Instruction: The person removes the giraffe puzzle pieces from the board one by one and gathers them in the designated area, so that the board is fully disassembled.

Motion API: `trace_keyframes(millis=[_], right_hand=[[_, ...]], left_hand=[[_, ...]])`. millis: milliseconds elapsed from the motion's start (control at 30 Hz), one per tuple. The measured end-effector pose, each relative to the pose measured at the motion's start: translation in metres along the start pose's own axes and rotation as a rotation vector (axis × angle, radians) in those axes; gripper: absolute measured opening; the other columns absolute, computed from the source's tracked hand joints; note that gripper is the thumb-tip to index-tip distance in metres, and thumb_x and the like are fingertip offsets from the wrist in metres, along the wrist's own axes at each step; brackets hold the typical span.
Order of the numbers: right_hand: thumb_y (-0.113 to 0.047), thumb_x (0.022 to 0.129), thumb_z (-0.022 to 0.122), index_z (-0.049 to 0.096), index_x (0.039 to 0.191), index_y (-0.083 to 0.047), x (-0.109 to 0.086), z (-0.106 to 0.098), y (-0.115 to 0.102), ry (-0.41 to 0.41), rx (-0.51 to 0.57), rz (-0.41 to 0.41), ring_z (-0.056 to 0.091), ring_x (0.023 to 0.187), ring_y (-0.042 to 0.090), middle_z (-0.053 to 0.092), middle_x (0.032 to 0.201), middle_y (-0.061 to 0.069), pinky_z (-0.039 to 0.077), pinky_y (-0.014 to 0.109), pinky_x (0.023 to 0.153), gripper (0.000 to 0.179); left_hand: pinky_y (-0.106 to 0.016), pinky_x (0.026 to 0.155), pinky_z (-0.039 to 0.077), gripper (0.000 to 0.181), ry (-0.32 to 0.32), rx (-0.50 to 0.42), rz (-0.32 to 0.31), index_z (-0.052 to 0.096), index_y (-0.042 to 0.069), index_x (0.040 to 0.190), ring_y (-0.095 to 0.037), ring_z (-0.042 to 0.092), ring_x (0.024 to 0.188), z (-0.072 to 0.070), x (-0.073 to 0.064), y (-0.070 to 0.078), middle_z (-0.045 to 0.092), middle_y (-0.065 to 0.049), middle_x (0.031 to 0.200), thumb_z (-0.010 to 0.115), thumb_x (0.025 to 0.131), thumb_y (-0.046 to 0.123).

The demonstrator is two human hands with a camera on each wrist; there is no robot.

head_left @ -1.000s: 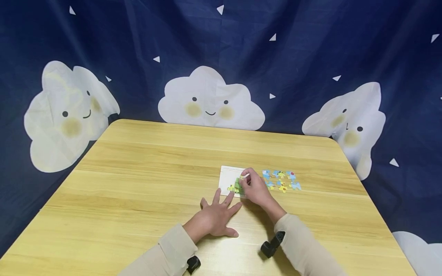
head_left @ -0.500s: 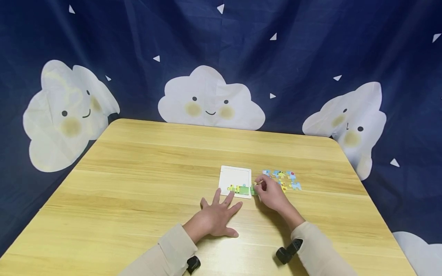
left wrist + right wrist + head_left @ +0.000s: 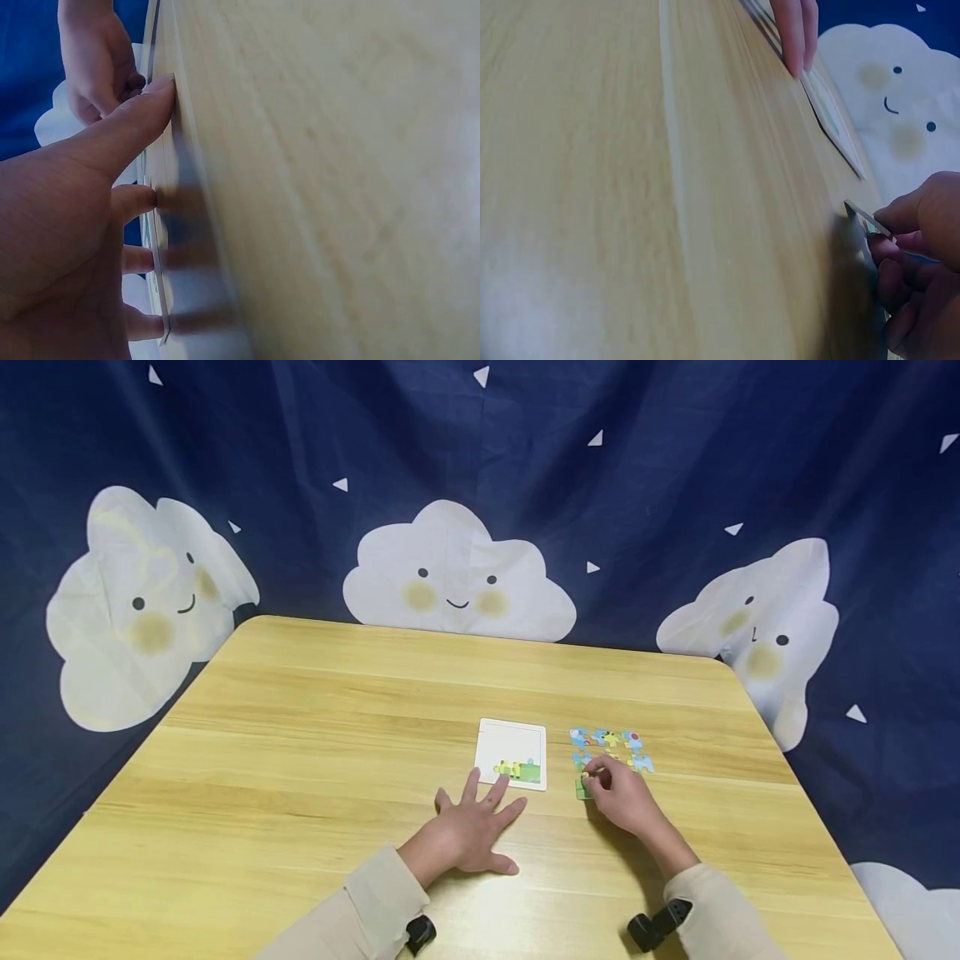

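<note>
A white puzzle tray [image 3: 506,737] lies flat on the table, with a few joined yellow and green puzzle pieces [image 3: 528,772] along its near side. My left hand [image 3: 468,837] is spread flat, its fingertips touching the tray's near edge. To the right of the tray, my right hand [image 3: 626,795] pinches a green puzzle piece [image 3: 582,789] between thumb and fingers. In the right wrist view this piece [image 3: 868,217] looks tilted, one edge at or close to the tabletop; the hand covers part of it.
Several loose blue and yellow puzzle pieces [image 3: 632,741] lie in rows right of the tray, some hidden behind my right hand. Wooden table [image 3: 315,718] surrounds everything. A dark blue curtain [image 3: 637,468] with cloud prints hangs behind the far edge.
My right hand has moved right, from over the tray to the near side of the loose pieces, carrying the green puzzle piece. The left hand has stayed in place.
</note>
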State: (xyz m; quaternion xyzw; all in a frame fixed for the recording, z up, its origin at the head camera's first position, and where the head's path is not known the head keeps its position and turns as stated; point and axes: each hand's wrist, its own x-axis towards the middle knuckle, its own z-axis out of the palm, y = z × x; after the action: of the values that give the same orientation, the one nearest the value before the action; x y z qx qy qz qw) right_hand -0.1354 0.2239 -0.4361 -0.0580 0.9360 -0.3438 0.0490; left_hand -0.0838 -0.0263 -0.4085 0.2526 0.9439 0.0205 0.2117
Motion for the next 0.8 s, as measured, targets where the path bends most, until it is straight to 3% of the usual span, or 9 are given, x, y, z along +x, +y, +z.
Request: trace_keyframes(millis=[467,800], right_hand=[[-0.015,0.087,0.065,0.061,0.093,-0.003,-0.008,-0.009,0.006,-0.002,-0.107,-0.011,0.048,0.071,0.015,0.056,0.079,0.002,0.039,0.030,0.064,0.014],[-0.014,0.087,0.065,0.062,0.101,-0.001,0.000,-0.001,-0.008,0.062,-0.034,-0.056,0.051,0.077,0.017,0.056,0.087,0.006,0.041,0.032,0.069,0.020]], left_hand=[[-0.072,0.093,0.029,0.087,0.012,-0.011,0.001,0.021,0.037,0.150,-0.041,0.007,0.143,0.000,0.000,0.003,0.008,0.000,0.160,0.055,0.076,0.071],[-0.073,0.092,0.029,0.087,0.016,-0.011,-0.001,0.021,0.037,0.150,-0.042,0.008,0.143,0.001,0.000,0.003,0.008,-0.001,0.160,0.055,0.077,0.071]])
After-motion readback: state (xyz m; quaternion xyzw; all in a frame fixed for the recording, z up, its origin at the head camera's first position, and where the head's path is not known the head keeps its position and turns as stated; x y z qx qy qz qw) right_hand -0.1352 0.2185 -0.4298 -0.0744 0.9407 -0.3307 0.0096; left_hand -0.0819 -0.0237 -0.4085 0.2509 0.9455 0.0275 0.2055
